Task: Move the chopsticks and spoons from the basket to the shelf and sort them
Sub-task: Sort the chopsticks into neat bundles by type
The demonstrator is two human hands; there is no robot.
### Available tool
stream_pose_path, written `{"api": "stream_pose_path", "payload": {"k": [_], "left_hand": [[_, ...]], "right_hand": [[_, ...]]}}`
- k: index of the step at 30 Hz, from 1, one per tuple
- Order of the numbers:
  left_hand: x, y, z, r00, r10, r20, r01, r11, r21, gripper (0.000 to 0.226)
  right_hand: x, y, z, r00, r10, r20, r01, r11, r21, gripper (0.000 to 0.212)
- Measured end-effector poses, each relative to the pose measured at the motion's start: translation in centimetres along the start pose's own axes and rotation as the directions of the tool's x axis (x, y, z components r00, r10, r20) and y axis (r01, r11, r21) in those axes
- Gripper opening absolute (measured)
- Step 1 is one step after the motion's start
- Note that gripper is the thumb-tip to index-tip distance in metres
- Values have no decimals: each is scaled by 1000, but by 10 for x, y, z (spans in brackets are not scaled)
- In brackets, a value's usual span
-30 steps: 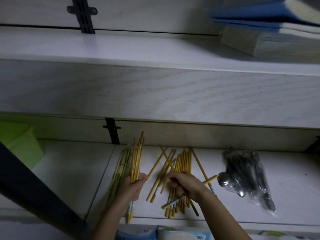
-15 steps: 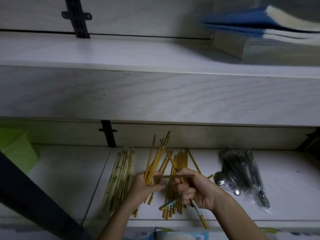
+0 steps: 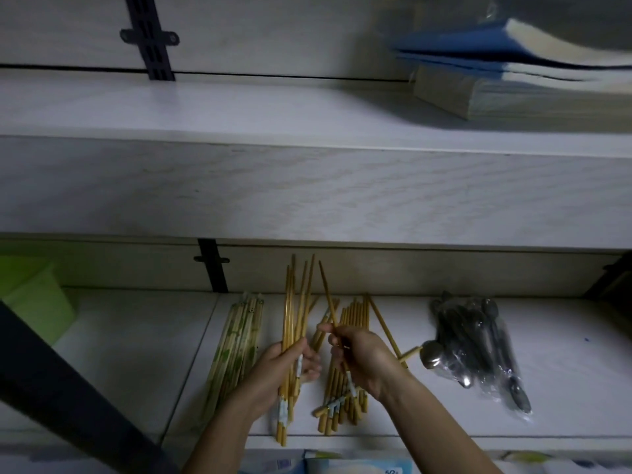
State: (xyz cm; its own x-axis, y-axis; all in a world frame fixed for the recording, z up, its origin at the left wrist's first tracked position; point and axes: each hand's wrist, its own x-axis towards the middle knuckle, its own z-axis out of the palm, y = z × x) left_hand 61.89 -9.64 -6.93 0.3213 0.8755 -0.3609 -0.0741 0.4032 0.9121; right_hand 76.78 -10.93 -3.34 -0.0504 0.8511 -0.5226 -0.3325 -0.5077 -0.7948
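My right hand (image 3: 362,357) is closed in a pinch on one thin yellow wooden chopstick (image 3: 327,299), its tip pointing up toward the back wall. Just beside it, my left hand (image 3: 284,367) is wrapped round an upright bundle of matching yellow chopsticks (image 3: 297,302), which fans a little at the top.

I read the step as feeding this single stick into that bundle. To do it well, I'd line the stick up parallel with the bundle and slip it in from the thumb side. The left fingers should loosen only slightly so nothing slides out, then I'd tap the lower ends level.

Under my right wrist lies the loose heap of yellow chopsticks (image 3: 355,316) on the white lower shelf (image 3: 136,354). Some are crossed, so I'd pick from the top.

Left of the bundle sits a tidy row of pale green-patterned chopsticks (image 3: 239,336). Well apart on the right are dark metal spoons in a clear plastic bag (image 3: 478,336). One spoon may lie outside the bag, but the light is too dim to be sure.
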Motion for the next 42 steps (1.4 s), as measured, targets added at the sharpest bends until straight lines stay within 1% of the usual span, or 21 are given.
{"api": "stream_pose_path", "payload": {"k": [1,3,6,9,12,16,18,19,21,23,25,28,29,31,32,35,36,37,38,40,42], "left_hand": [[-1,0,2,1000,-20,17,21,995,-92,27],[-1,-1,5,1000,-24,16,27,987,-161,24],[-2,-5,9,999,-22,-31,19,995,-95,21],[-4,-7,12,997,-44,-59,42,998,-38,22],[-6,-8,17,996,-73,-46,67,991,-112,22],[-8,-9,19,996,-80,-35,73,986,-149,22],[-9,-8,17,997,-82,0,81,982,-168,19],[-11,-7,16,996,-83,34,87,980,-181,18],[-15,-5,14,992,-59,107,78,980,-184,19],[-19,-5,12,985,-23,170,51,985,-165,19],[-21,-6,9,979,-28,202,59,987,-149,19],[-23,-9,3,973,-61,224,85,992,-98,20],[-23,-10,1,970,-72,233,94,992,-87,20],[-24,-10,-2,962,-88,257,112,990,-83,21],[-24,-10,-3,958,-93,271,119,989,-83,22],[-25,-9,-5,948,-109,298,134,989,-67,27],[-25,-9,-5,946,-114,303,139,988,-63,27],[-26,-9,-6,945,-118,305,143,988,-60,28],[-26,-9,-6,945,-121,305,146,988,-59,27],[-26,-11,-9,944,-123,308,148,987,-61,26],[-29,-13,-14,945,-117,306,152,984,-92,24]], "right_hand": [[1,3,4,1000,-23,-14,23,1000,15,31],[0,9,10,996,-90,-27,90,996,21,25],[0,17,17,977,-183,-109,176,982,-72,21],[10,26,20,952,-229,-204,204,970,-134,22],[23,40,23,926,-263,-272,217,958,-187,22],[33,50,23,916,-310,-255,235,930,-283,24],[34,47,21,866,-440,-237,310,844,-438,28],[33,41,20,823,-521,-226,363,789,-496,26],[32,24,18,748,-635,-192,458,704,-542,16],[34,4,17,735,-665,-132,515,674,-529,13],[37,-12,18,724,-685,-82,529,626,-573,14],[42,-24,16,651,-757,-50,513,488,-706,18],[44,-27,15,643,-765,-35,493,449,-745,19],[45,-32,16,688,-726,1,408,385,-828,22],[47,-33,16,710,-704,14,350,336,-874,25],[50,-38,16,738,-674,35,202,170,-964,30],[51,-40,16,755,-655,31,175,156,-972,30],[53,-41,17,780,-626,16,164,179,-970,31],[56,-44,17,804,-595,-8,178,253,-951,33],[64,-53,13,830,-552,-79,252,498,-830,32],[67,-66,4,814,-554,-175,321,681,-658,25]]}}
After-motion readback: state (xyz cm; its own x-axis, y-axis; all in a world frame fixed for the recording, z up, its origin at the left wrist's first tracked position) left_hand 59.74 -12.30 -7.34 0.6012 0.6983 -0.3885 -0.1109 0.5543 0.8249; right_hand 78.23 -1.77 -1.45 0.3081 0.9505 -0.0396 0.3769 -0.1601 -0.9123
